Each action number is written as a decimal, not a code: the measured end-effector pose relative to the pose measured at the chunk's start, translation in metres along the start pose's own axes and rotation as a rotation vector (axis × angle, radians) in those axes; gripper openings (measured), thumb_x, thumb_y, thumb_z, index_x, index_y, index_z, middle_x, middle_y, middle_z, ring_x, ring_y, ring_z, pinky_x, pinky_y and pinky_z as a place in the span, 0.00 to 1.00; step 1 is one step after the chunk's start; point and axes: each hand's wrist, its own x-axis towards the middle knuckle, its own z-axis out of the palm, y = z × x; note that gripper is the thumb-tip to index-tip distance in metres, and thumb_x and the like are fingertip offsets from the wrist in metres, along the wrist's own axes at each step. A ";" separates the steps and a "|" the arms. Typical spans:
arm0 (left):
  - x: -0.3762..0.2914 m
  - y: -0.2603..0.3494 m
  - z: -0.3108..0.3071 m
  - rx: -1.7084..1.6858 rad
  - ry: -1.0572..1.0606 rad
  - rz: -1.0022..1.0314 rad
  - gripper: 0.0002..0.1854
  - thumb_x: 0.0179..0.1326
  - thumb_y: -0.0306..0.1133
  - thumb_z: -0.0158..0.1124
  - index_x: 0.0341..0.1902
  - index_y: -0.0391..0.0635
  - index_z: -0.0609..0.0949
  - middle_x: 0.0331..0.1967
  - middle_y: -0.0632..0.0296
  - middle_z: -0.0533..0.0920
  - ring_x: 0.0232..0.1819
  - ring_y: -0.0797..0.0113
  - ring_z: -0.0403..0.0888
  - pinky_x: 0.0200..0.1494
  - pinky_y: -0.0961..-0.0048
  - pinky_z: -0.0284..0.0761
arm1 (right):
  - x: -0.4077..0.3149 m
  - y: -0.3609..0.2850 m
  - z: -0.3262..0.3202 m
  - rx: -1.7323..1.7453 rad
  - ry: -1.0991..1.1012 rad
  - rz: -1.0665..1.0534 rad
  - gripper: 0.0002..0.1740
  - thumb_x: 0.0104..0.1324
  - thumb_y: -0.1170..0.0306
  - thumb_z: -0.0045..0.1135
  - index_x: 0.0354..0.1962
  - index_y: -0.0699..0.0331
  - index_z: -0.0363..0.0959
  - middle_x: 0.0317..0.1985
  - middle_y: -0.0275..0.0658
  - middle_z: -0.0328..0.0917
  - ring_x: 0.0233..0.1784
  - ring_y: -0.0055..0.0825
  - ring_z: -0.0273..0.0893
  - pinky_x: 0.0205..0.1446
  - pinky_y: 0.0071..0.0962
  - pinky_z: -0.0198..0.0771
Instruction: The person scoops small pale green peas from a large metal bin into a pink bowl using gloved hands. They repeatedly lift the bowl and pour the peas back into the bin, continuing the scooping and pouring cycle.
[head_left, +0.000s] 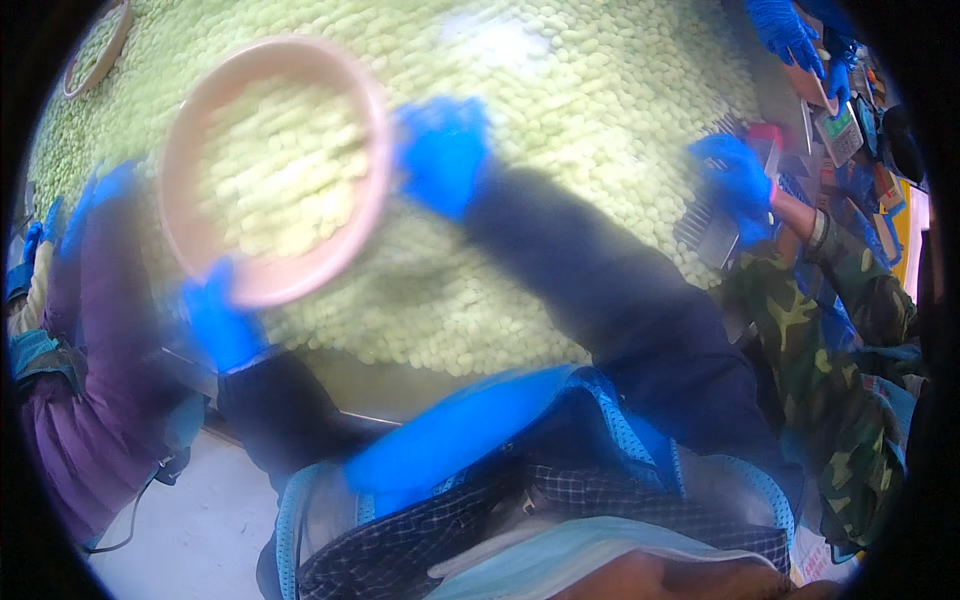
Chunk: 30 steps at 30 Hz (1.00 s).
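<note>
A round pink plastic basin (371, 225) holds many pale green bean-like pieces (285, 172) and looks tilted above a table covered with the same pieces (465, 315). My left hand (225, 319), in a blue glove, grips the basin's near rim at the lower left, thumb over the edge. My right hand (442, 154), gloved in blue too, is at the basin's right side, blurred; its fingers look bent and close to the rim, but whether they grip it cannot be told.
At the right, a co-worker in a camouflage sleeve (795, 330) has blue gloves near slotted metal scoops (705, 229). On the left is a co-worker's purple sleeve (112, 277). Another basin (112, 56) lies at upper left. More gloved hands, a basin and a scale (840, 135) are at upper right.
</note>
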 end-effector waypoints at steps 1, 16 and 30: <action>-0.002 0.005 0.005 -0.072 -0.018 -0.013 0.18 0.54 0.28 0.61 0.49 0.40 0.72 0.45 0.55 0.76 0.48 0.62 0.75 0.49 0.65 0.74 | 0.010 0.018 -0.009 -0.016 -0.138 0.046 0.30 0.62 0.51 0.46 0.63 0.35 0.56 0.71 0.35 0.42 0.73 0.50 0.38 0.65 0.71 0.21; 0.001 0.014 0.007 -0.392 -0.049 -0.144 0.21 0.54 0.29 0.60 0.52 0.36 0.72 0.50 0.51 0.75 0.52 0.57 0.74 0.55 0.61 0.71 | -0.098 0.013 0.003 0.157 0.219 0.137 0.24 0.60 0.57 0.48 0.55 0.51 0.68 0.60 0.44 0.61 0.67 0.53 0.51 0.64 0.71 0.31; -0.001 0.002 -0.010 -0.368 -0.045 -0.164 0.26 0.56 0.30 0.60 0.57 0.34 0.68 0.53 0.51 0.73 0.54 0.58 0.73 0.55 0.62 0.70 | -0.131 0.017 0.020 -0.104 -0.409 0.056 0.23 0.63 0.52 0.44 0.53 0.50 0.69 0.63 0.42 0.59 0.68 0.44 0.52 0.68 0.64 0.29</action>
